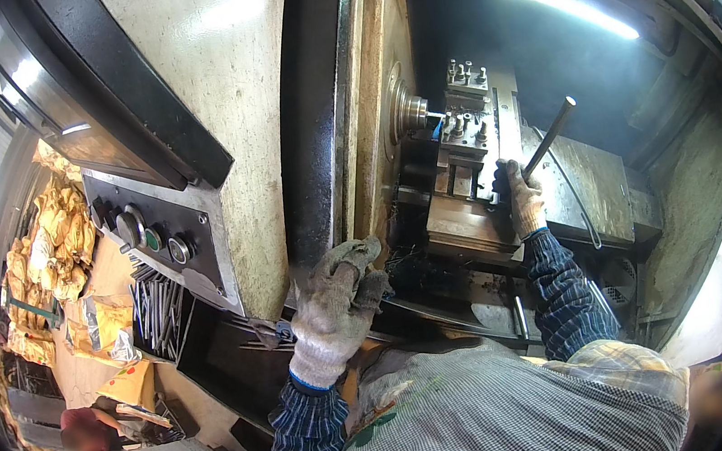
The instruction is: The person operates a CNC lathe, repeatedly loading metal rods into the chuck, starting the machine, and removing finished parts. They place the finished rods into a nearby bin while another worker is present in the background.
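Observation:
My left hand (336, 309), in a dirty whitish knit glove, is by the lower end of the machine's door frame. Its fingers are curled in, and whatever they may hold is hidden. Inside the lathe, my right hand (523, 197), also gloved, is closed around a plain metal rod (552, 135) that slants up to the right. That hand is beside the tool post (463, 128) with its several upright bolts. Left of the tool post, a spindle chuck (410, 115) holds a thin bright piece (436, 115).
A control panel (164, 238) with knobs is on the left under a screen (79, 89). Many metal rods (158, 309) lie in a dark bin below it. A thin hose (574, 197) curves past my right wrist. A lamp (565, 10) lights the enclosure. Another person (87, 430) is at lower left.

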{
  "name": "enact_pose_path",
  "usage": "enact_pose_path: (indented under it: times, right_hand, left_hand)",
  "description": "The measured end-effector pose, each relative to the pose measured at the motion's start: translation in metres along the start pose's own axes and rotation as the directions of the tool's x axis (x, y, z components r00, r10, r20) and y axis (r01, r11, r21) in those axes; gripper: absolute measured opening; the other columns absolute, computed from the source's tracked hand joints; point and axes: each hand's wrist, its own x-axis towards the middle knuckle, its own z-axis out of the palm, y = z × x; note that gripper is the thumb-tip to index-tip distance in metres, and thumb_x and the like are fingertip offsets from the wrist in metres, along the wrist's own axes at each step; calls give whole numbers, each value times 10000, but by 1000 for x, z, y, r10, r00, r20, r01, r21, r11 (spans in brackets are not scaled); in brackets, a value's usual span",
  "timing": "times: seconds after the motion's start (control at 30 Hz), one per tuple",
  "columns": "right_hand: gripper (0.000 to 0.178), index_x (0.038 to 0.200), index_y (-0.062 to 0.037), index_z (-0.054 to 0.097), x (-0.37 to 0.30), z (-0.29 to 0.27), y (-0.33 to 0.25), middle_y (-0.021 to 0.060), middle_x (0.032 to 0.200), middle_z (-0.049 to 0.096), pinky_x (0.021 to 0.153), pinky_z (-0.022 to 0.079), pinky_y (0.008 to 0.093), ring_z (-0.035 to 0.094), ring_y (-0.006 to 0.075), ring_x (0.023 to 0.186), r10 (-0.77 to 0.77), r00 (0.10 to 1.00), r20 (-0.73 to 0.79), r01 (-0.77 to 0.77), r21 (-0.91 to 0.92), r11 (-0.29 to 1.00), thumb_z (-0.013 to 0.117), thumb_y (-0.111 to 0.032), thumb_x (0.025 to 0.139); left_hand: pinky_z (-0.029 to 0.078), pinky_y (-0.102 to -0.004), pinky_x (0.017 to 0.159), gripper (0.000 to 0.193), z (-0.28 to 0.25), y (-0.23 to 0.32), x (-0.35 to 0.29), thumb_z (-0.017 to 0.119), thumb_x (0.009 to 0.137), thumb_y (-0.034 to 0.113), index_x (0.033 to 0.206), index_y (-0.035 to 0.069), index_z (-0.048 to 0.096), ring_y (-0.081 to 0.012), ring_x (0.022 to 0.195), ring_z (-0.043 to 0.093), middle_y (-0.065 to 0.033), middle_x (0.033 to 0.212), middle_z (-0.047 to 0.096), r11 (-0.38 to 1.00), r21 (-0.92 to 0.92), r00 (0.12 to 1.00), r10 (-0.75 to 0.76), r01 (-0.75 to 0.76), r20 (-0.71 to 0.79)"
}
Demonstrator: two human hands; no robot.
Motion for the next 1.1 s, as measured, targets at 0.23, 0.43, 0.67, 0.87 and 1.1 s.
enact_pose_path:
  times: [0.23, 0.43, 0.67, 0.87, 1.1]
  right_hand:
    - [440, 1122, -36, 752, -2, 2, -7, 32, 933, 724, 759, 539, 293, 652, 129, 804, 29, 999, -44, -29, 6, 1000, 673, -446, 986]
    - [418, 1104, -48, 755, -3, 4, -8, 25, 910, 719, 719, 536, 286, 652, 125, 772, 24, 998, -66, -22, 34, 999, 677, -441, 984]
    - [383, 1094, -49, 753, 6, -4, 5, 14, 894, 714, 656, 538, 256, 659, 118, 739, 9, 998, -66, -4, 79, 997, 696, -410, 978]
    - [384, 1089, -34, 728, 11, 0, 9, 19, 898, 705, 661, 555, 262, 658, 120, 739, 9, 994, -104, 7, 153, 988, 706, -399, 973]
    - [369, 1106, -31, 712, 10, 2, 7, 13, 892, 684, 666, 564, 268, 658, 123, 757, 28, 996, -88, -11, 196, 981, 717, -373, 969]
  left_hand:
    - [566, -373, 898, 377, -1, 2, 1, 794, 813, 18, 1178, 83, 724, -291, 1028, 711, -118, 1146, 716, 997, 73, 1000, 15, -15, 11]
    - [568, -381, 897, 371, 0, -6, 1, 783, 819, 9, 1180, 62, 716, -299, 1029, 708, -138, 1144, 713, 999, -14, 999, -30, 30, 35]
    - [581, -362, 843, 393, 1, -10, 2, 788, 798, -16, 1178, 55, 715, -282, 974, 716, -142, 1133, 713, 1000, 22, 1000, 16, -17, 20]
    - [588, -352, 798, 405, 1, -8, 3, 792, 792, -29, 1181, 55, 715, -262, 924, 718, -139, 1134, 708, 1000, 6, 1000, 11, -11, 18]
    - [588, -348, 804, 394, 2, -10, 2, 786, 804, -30, 1185, 36, 711, -268, 925, 715, -157, 1151, 696, 1000, -12, 1000, 17, -16, 22]
